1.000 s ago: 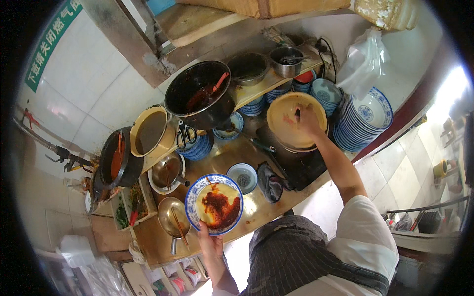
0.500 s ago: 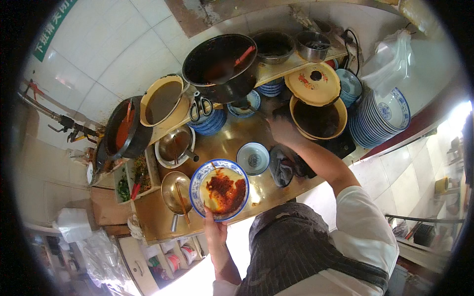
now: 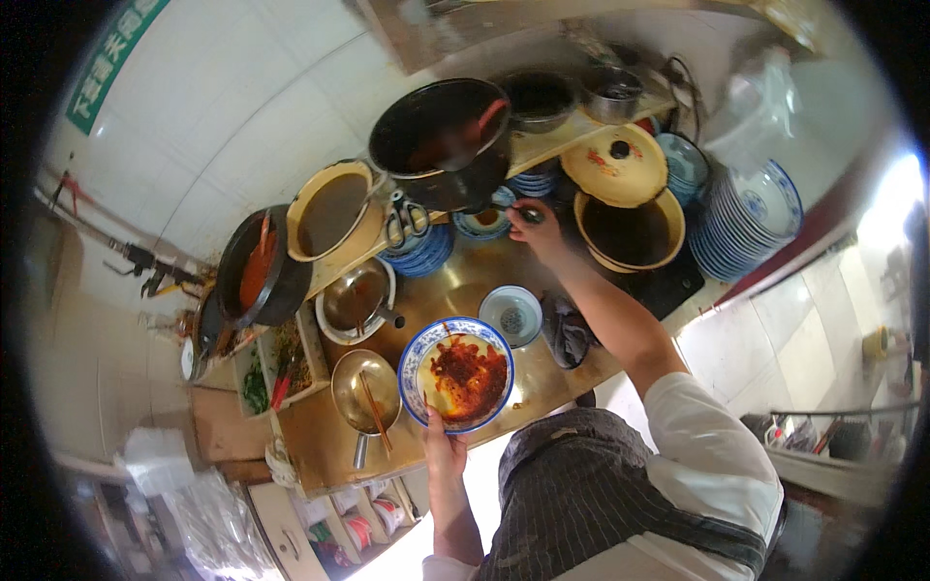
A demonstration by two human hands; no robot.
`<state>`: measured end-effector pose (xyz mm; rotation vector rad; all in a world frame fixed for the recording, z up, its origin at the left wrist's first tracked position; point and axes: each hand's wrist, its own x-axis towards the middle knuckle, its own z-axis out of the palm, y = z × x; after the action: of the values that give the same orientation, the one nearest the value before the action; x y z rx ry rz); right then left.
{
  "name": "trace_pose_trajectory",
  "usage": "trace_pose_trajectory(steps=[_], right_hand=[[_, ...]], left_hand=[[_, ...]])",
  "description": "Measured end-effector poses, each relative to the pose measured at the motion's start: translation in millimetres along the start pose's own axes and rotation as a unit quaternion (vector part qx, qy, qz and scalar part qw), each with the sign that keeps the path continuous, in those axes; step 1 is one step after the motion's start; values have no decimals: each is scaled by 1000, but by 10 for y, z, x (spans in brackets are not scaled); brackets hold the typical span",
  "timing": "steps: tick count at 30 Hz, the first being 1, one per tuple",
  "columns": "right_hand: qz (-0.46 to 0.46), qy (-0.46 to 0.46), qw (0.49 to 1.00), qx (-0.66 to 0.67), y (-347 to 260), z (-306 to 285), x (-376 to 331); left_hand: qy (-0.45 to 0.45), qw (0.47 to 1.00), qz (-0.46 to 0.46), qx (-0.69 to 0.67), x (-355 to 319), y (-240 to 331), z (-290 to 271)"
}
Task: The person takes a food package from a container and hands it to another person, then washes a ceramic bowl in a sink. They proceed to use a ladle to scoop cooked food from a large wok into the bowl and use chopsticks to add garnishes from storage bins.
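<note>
My left hand grips the near rim of a blue-and-white patterned bowl, held over the counter's front edge. Pale yellow food fills it, topped with dark red-brown sauce. Farther off, my right hand is closed on something small and dark; its kind is hard to make out. That hand is just right of a small blue-rimmed dish with brown residue in it. Between my hands stands a light blue bowl, with a dark grey cloth to its right.
A cream pot of dark liquid stands right, its lid behind. Stacked bowls rise at far right. A black pot, a cream pot and scissors are on the raised shelf. Chopsticks lie in a metal pan.
My right hand has moved away from me, toward the small dish, and now shows a small dark thing in its fingers. The view has shifted; my left hand still holds the bowl.
</note>
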<state>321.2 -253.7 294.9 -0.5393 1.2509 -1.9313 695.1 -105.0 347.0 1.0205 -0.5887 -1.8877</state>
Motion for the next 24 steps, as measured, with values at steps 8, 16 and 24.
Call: trace_pose_trajectory(steps=[8,16,24], right_hand=[[-12,86,996,-36,-1299,-126,-1225],[-118,185,944,-244,-2347,-1017,-2548],[-248,79,750,-607,-2091,-1273,-2628]], left_hand=[[-89,994,-57,15,254,48,-129],[-208,968,-121,68,535,-209,155],[-237,949,-173,112,737,-486,509]])
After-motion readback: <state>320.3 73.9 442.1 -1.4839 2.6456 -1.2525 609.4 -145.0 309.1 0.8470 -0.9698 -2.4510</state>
